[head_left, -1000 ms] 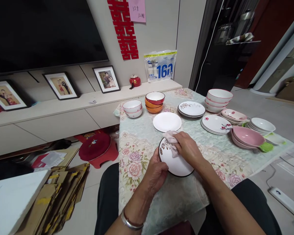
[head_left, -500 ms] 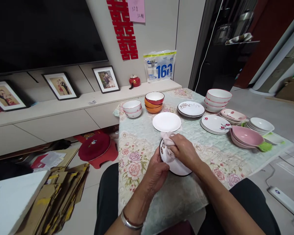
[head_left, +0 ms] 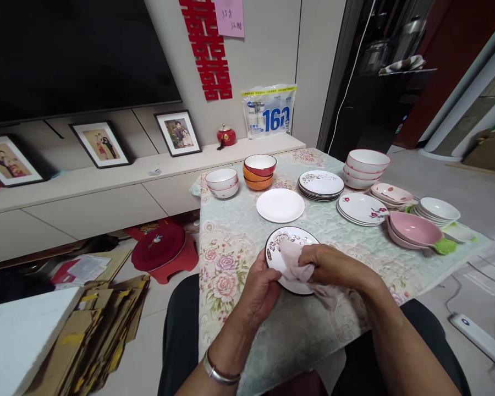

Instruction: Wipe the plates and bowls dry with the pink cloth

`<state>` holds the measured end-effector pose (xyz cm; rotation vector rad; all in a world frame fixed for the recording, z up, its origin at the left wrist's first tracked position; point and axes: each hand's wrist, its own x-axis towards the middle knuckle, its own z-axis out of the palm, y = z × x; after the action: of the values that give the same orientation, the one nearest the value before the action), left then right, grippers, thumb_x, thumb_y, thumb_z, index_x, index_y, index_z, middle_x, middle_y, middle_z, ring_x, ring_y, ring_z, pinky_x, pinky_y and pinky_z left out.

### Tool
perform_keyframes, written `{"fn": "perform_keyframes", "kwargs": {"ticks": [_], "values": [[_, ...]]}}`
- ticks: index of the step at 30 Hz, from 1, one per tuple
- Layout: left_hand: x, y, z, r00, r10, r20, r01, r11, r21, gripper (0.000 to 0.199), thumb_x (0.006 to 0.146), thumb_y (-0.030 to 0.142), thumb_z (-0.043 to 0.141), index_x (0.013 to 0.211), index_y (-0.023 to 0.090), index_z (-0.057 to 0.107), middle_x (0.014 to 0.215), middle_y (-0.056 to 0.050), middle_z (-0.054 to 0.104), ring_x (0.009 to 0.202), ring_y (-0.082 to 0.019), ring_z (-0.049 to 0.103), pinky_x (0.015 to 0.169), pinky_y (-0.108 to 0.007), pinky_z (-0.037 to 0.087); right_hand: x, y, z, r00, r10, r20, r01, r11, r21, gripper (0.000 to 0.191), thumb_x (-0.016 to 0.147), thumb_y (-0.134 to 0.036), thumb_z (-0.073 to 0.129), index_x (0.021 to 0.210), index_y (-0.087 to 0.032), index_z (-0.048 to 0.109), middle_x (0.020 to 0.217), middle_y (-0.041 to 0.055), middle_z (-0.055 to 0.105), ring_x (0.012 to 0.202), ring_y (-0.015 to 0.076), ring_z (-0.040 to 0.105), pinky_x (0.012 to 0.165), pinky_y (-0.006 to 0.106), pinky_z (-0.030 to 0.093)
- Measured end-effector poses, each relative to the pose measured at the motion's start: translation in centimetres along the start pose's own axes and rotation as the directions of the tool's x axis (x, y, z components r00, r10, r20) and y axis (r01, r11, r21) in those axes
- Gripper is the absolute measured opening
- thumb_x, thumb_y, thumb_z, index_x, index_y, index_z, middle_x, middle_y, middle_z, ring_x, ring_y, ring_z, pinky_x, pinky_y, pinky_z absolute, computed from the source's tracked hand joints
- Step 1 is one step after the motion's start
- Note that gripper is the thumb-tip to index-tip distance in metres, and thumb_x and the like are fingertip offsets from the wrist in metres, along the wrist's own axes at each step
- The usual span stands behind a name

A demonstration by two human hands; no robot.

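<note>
A white plate with a dark rim and brown flower pattern [head_left: 275,258] is tilted above the near part of the table. My left hand [head_left: 260,289] grips its left edge, thumb on top. In my right hand [head_left: 328,265] is a pale pink cloth [head_left: 293,263], bunched and pressed on the plate's face, its loose end hanging past the lower right rim. Just beyond lies a plain white plate [head_left: 280,205]. Farther right are a stack of brown-patterned plates [head_left: 321,183] and a stack of red-flowered plates [head_left: 363,209].
White bowls [head_left: 223,180] and orange bowls [head_left: 259,176] stand at the back left. At the right are tall white bowls [head_left: 367,162], pink leaf-shaped dishes [head_left: 416,228] and small white bowls [head_left: 439,210]. A red stool [head_left: 160,247] is left of the table.
My right hand and the cloth have moved from the plate's far left rim down and right, uncovering the brown pattern. My left hand still holds the left edge.
</note>
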<state>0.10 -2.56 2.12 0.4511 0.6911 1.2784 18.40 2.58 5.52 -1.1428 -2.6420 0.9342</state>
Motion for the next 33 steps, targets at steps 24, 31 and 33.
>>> {"fn": "perform_keyframes", "kwargs": {"ticks": [24, 31, 33], "values": [[1.8, 1.1, 0.7, 0.958, 0.111, -0.263, -0.152, 0.979, -0.139, 0.081, 0.045, -0.004, 0.052, 0.122, 0.018, 0.063, 0.111, -0.008, 0.074, 0.109, -0.028, 0.066, 0.104, -0.045, 0.047, -1.6, 3.9, -1.9, 0.916, 0.246, -0.316, 0.059, 0.698, 0.714, 0.042, 0.079, -0.037, 0.071, 0.118, -0.020, 0.069, 0.120, 0.0088, 0.070, 0.111, 0.0256, 0.062, 0.100, 0.039, 0.045], [4.4, 0.8, 2.9, 0.966, 0.160, -0.205, -0.194, 0.967, -0.162, 0.082, 0.045, -0.004, 0.050, 0.122, 0.022, 0.062, 0.116, -0.005, 0.072, 0.118, -0.026, 0.061, 0.106, -0.040, 0.045, -0.1, 4.1, -0.5, 0.867, 0.414, -0.277, 0.139, 0.334, 0.932, 0.042, 0.079, -0.052, 0.073, 0.092, -0.012, 0.069, 0.071, 0.0056, 0.071, 0.061, 0.0118, 0.064, 0.060, 0.022, 0.053], [5.0, 0.7, 3.3, 0.972, 0.167, -0.167, -0.195, 0.966, -0.170, 0.082, 0.045, -0.004, 0.051, 0.122, 0.024, 0.061, 0.117, -0.004, 0.072, 0.119, -0.026, 0.060, 0.105, -0.039, 0.045, 0.4, 3.7, 0.1, 0.881, 0.416, -0.225, 0.110, 0.283, 0.953, 0.040, 0.076, -0.050, 0.076, 0.084, -0.012, 0.066, 0.065, 0.0061, 0.070, 0.055, 0.0112, 0.063, 0.055, 0.020, 0.052]]}}
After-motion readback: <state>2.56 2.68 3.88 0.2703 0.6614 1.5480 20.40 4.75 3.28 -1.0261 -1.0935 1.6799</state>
